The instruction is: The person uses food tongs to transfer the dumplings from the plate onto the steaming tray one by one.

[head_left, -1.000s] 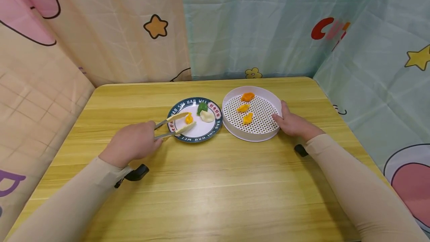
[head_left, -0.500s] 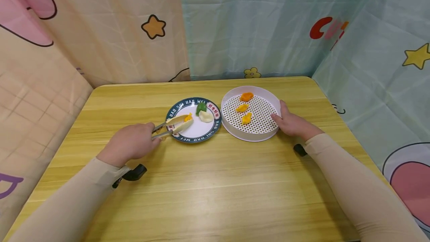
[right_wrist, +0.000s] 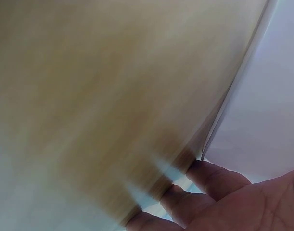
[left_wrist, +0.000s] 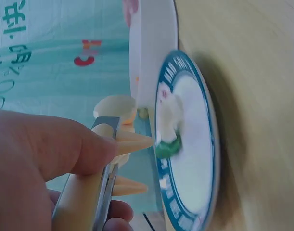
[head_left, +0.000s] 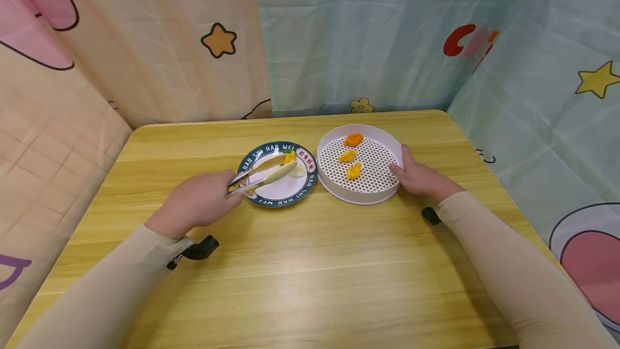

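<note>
My left hand [head_left: 196, 201] grips a pair of tongs [head_left: 277, 174] with pale tips. Between the tips is a small yellow toy dumpling [head_left: 289, 158], lifted above the plate. On the blue-rimmed plate [head_left: 271, 202] lie a white dumpling [head_left: 298, 170] and a green dumpling [left_wrist: 169, 146], the green one mostly hidden behind the tongs in the head view. To the plate's right stands a round white steamer tray [head_left: 360, 196] with a perforated base. It carries an orange dumpling [head_left: 353, 140] and two yellow dumplings [head_left: 354, 171]. My right hand [head_left: 420, 178] holds its right side, thumb over the rim.
Plate and steamer tray stand side by side towards the back of the wooden table [head_left: 310, 273]. Patterned curtains [head_left: 339, 42] hang behind the table and at both sides. A black wrist device [head_left: 201, 248] sits under the left wrist.
The tongs have closed on the yellow dumpling, lifted it from the plate and moved right, over the green and white ones. My right hand keeps its place on the steamer tray.
</note>
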Action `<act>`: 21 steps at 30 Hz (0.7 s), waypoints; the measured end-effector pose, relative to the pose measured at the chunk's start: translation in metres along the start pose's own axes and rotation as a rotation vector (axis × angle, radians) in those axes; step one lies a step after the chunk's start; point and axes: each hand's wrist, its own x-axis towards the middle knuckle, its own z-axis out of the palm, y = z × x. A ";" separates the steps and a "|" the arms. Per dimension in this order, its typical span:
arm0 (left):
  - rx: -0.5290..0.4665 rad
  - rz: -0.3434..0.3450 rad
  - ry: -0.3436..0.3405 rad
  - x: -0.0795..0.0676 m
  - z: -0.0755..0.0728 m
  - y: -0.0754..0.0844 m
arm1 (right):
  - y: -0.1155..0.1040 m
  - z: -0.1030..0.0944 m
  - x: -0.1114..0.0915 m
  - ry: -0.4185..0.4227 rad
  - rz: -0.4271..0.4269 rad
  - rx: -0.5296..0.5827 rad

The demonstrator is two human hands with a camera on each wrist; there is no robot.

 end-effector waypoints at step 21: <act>0.015 0.186 -0.021 0.121 -0.004 0.120 | 0.006 0.002 0.003 -0.001 -0.003 -0.008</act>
